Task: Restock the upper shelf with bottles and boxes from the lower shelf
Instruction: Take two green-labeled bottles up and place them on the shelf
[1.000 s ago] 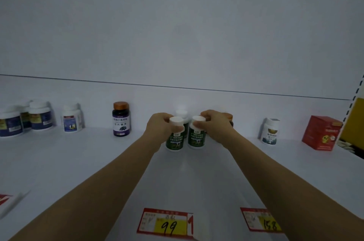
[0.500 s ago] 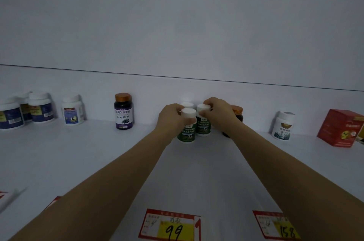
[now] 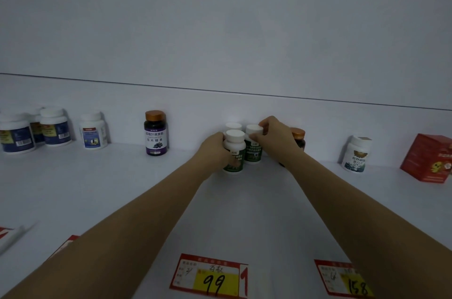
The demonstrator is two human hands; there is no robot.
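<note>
Two bare arms reach across white laminate shelf point(image 3: 97, 188). Left hand point(image 3: 215, 152) wraps nearer green-labelled white-capped plastic bottle point(image 3: 234, 152); right hand point(image 3: 276, 138) pinches its twin point(image 3: 254, 146), both just right of purple-labelled copper-capped bottle point(image 3: 155, 133). Best seat both flat beside third white cap point(image 3: 233, 125), then loosen fingers.

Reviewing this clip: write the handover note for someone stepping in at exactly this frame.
Left hand: wrapped around the front green-label bottle, which stands on the shelf.
Right hand: pinching the cap of the second green-label bottle, just behind and right.
A third white cap stands behind them.
Done: both bottles set upright near the back wall.
Left: release both, then fetch more stock; the lower shelf is out of view.
</note>
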